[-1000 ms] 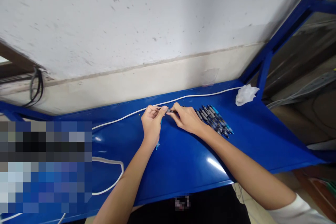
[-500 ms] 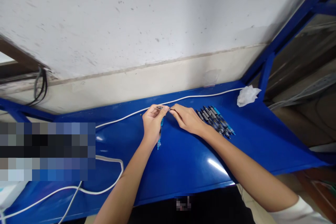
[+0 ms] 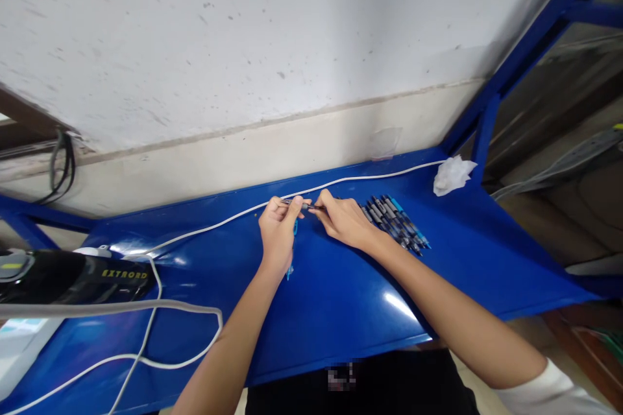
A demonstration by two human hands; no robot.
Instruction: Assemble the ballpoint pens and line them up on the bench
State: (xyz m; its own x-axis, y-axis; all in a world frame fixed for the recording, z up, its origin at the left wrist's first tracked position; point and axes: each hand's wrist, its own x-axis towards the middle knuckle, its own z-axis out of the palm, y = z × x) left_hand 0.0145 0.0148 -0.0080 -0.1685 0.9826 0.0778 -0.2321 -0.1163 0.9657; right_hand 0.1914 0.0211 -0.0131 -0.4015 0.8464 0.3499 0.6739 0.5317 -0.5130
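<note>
Above the middle of the blue table [image 3: 341,298], my two hands meet on one dark pen [image 3: 305,206]. My left hand [image 3: 278,233] pinches its left part, and the fingers cover that end. Thumb and fingers of my right hand [image 3: 343,220] close on its right end. Just below and beside my left hand is a blue pen [image 3: 291,262], partly hidden by the hand; whether the hand touches it I cannot tell. Right of my right hand, several pens [image 3: 394,224] lie side by side in a slanted row, mostly dark with a blue one at the far side.
A white cable [image 3: 219,224] runs along the back of the table and loops at the left. Crumpled white tissue [image 3: 453,175] lies in the back right corner. At the left are a black object with yellow lettering [image 3: 117,275] and a white box [image 3: 24,350]. Behind rises a wall [image 3: 272,65].
My hands have drawn slightly apart, so more of the dark pen shows between them. The view has shifted a little, and the black object at the left is now visible.
</note>
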